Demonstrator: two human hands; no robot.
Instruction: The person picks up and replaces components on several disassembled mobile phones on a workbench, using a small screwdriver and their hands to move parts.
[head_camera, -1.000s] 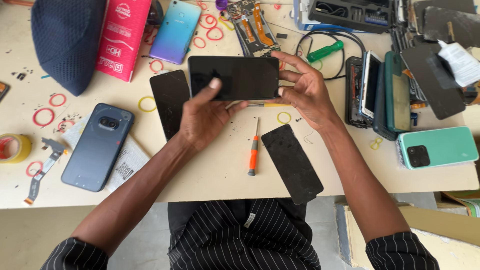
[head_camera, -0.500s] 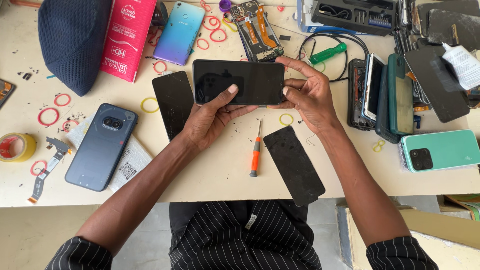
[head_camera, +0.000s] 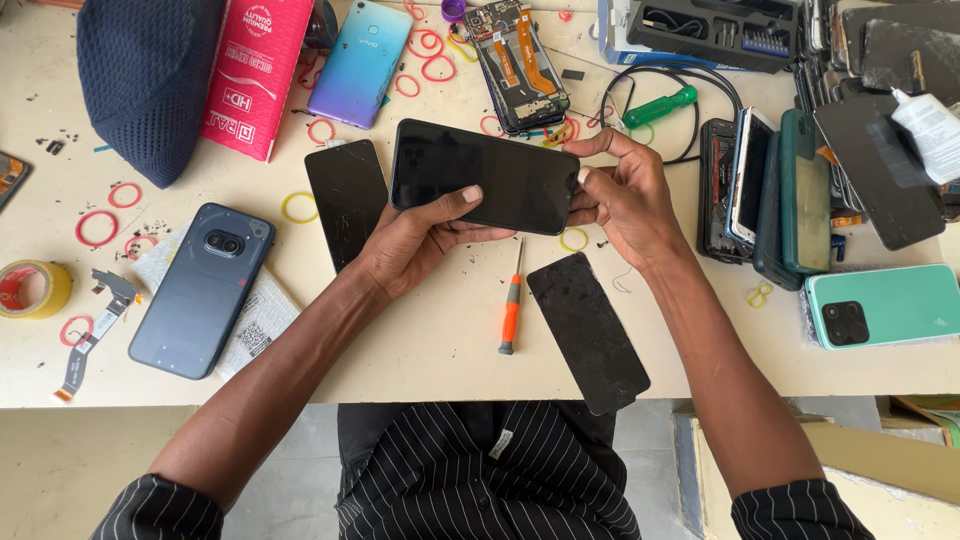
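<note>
Both my hands hold a black phone (head_camera: 485, 175) flat and sideways above the cream worktable (head_camera: 420, 340). My left hand (head_camera: 415, 240) grips its lower left edge with the thumb lying on the dark screen. My right hand (head_camera: 625, 195) clasps its right end, fingers curled around the edge. Under the phone lie a black glass panel (head_camera: 345, 200) to the left, an orange-handled screwdriver (head_camera: 511, 305) below, and another black screen panel (head_camera: 588, 330) near the table's front edge.
A dark blue phone (head_camera: 200, 290) lies at left beside yellow tape (head_camera: 30, 290). A knitted cap (head_camera: 150, 75), a pink packet (head_camera: 255, 70), a blue-gradient phone (head_camera: 358, 62) and an opened phone (head_camera: 520, 65) sit at the back. Stacked phones (head_camera: 790, 190) and a teal phone (head_camera: 880, 305) crowd the right.
The phone has stayed between both hands with little movement. My left thumb has shifted slightly on the screen, and the view has drifted a little.
</note>
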